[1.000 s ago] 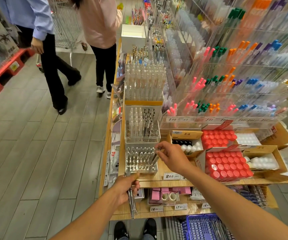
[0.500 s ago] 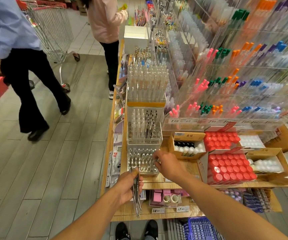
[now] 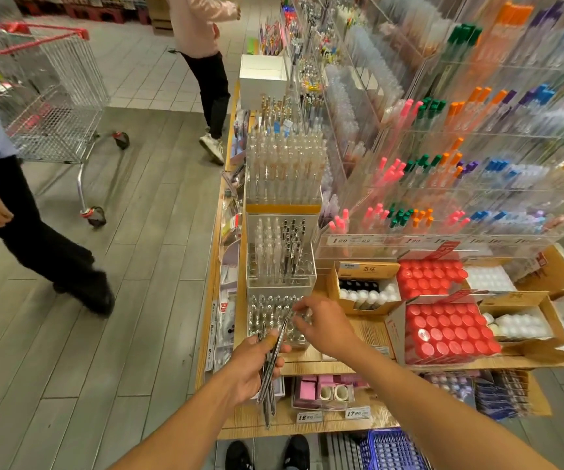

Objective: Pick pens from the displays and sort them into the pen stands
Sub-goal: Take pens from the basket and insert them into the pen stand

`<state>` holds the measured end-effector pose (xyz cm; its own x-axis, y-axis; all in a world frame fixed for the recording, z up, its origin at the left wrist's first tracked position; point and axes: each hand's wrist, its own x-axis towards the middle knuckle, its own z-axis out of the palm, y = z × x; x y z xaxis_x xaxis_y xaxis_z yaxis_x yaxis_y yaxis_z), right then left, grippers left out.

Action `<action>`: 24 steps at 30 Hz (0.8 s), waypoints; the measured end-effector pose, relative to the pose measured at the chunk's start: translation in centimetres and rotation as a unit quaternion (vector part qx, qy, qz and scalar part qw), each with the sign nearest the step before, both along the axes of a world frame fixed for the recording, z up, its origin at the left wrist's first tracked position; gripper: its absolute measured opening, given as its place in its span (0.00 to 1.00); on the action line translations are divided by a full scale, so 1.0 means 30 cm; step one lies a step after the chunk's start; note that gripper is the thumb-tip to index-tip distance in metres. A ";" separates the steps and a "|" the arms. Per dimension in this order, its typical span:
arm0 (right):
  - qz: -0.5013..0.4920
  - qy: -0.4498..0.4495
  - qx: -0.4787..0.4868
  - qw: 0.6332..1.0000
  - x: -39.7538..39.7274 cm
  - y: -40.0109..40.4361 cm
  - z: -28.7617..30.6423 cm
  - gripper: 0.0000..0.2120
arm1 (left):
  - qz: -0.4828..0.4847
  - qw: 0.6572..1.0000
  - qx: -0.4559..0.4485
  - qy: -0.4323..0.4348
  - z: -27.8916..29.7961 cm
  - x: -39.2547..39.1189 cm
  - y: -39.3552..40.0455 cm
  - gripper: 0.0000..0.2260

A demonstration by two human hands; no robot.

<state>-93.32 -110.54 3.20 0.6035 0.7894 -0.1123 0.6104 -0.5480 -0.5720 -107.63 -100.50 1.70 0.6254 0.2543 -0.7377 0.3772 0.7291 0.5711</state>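
Left hand (image 3: 251,366) gripping pen bundle (image 3: 270,368) raised nearer the stand (image 3: 275,317), right hand (image 3: 324,325) now pinching one pen

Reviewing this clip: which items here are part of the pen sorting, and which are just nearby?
In the job:
left hand gripping a bundle of dark slim pens
right hand
clear acrylic pen stand

Just nearby:
red-capped bottles
wire shopping trolley
blue plastic basket

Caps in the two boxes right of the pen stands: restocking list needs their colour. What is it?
Red, on both boxes of round caps, seen in the head view.
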 end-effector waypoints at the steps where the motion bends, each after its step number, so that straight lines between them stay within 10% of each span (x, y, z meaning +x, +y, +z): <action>1: -0.004 0.055 0.006 0.998 0.000 0.002 0.016 0.10 | -0.001 1.000 -0.002 -0.007 0.003 0.002 -0.001 0.15; 9: -0.050 0.344 0.006 0.938 -0.002 0.012 0.067 0.07 | -0.019 0.999 -0.009 -0.047 0.023 0.017 -0.005 0.17; 16: -0.075 0.365 0.070 0.925 0.034 -0.003 0.084 0.06 | -0.020 1.000 0.010 -0.022 -0.004 0.003 0.023 0.16; 24: 0.004 -0.011 0.123 0.992 0.088 -0.046 0.064 0.05 | -0.006 0.996 0.057 0.063 -0.052 -0.029 0.053 0.12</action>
<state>-90.68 -111.92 5.11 0.5965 0.7967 0.0975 0.6280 -0.3876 -0.6748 -108.49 -98.91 0.14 0.5333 0.3346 -0.7769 0.4594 0.6567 0.5981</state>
